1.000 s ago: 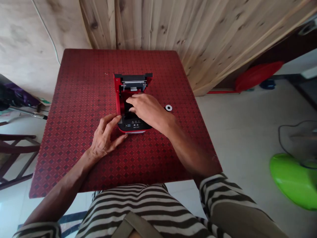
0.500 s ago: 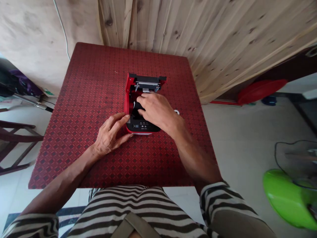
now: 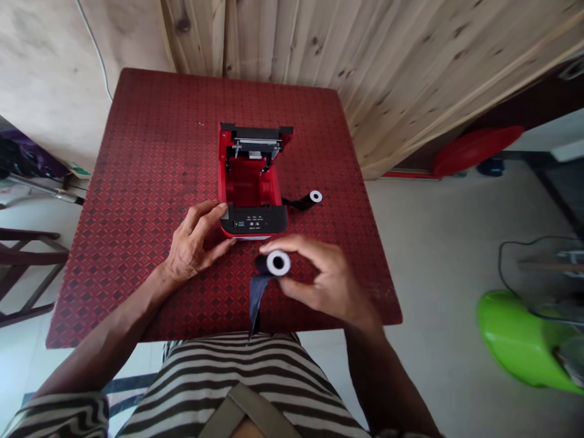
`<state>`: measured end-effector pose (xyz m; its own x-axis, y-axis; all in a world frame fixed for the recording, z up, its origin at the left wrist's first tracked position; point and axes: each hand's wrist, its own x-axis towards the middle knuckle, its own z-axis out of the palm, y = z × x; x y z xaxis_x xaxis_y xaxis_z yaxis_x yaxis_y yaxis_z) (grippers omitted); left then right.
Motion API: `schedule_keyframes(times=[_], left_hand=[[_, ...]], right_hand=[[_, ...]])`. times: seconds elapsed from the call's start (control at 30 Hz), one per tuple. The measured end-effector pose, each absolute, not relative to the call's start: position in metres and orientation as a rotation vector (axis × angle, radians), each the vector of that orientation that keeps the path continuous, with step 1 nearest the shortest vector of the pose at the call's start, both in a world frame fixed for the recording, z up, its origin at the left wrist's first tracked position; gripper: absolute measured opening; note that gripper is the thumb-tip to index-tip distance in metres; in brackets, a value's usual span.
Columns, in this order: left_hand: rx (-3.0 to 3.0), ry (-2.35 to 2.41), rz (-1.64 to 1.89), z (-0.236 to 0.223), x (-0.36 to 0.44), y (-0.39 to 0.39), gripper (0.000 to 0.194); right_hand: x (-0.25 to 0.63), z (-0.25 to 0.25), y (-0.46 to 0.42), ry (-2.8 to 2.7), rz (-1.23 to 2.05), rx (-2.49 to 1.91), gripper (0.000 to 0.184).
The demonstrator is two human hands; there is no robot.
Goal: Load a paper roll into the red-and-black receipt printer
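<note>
A red and black label printer (image 3: pixel 255 220) stands on the table with its lid tipped up and its red inner bay bare. My left hand (image 3: pixel 194 240) grips the front left corner, fingertips on top and thumb at the lower front edge. In front of the printer, my right hand (image 3: pixel 319 274) holds a black ribbon roll (image 3: pixel 278 263) between thumb and fingers, its white core end facing up toward me. A loose strip of black film hangs from that roll toward the table edge. To the printer's right lies another black ribbon roll (image 3: pixel 316 196), its strip trailing to the printer's side.
Red patterned cloth covers the table (image 3: pixel 159 140), which stands against a wood-plank wall (image 3: pixel 292 42). On the floor to the right is a bright green plastic object (image 3: pixel 520 340) near a dark cable. A wooden chair (image 3: pixel 31 261) stands to the left.
My right hand has lifted the ribbon roll out of the printer's bay and brought it toward me, in front of the printer. My left hand stays at the printer's corner.
</note>
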<state>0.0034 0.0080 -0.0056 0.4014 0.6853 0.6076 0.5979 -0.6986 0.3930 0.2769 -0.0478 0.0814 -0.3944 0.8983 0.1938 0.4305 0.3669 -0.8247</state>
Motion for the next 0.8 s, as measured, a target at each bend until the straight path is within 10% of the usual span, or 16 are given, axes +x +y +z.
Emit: schedule_keyframes(times=[0.27, 0.5, 0.67, 0.8], left_hand=[[2.531, 1.191, 1.186, -0.004, 0.003, 0.008, 0.076], [2.533, 1.215, 1.171, -0.007, 0.001, 0.010, 0.075], [2.519, 1.188, 1.196, -0.007, 0.000, 0.011, 0.076], [2.499, 1.184, 1.196, -0.007, 0.000, 0.011, 0.077]], right_hand=[[0.263, -0.005, -0.072, -1.842, 0.933, -1.285, 0.034], [0.280, 0.013, -0.074, -1.643, 1.154, -1.347, 0.047], [0.327, 0.020, -0.041, -1.336, 0.736, -1.632, 0.022], [0.350, -0.010, 0.007, -1.348, 0.572, -1.647, 0.056]])
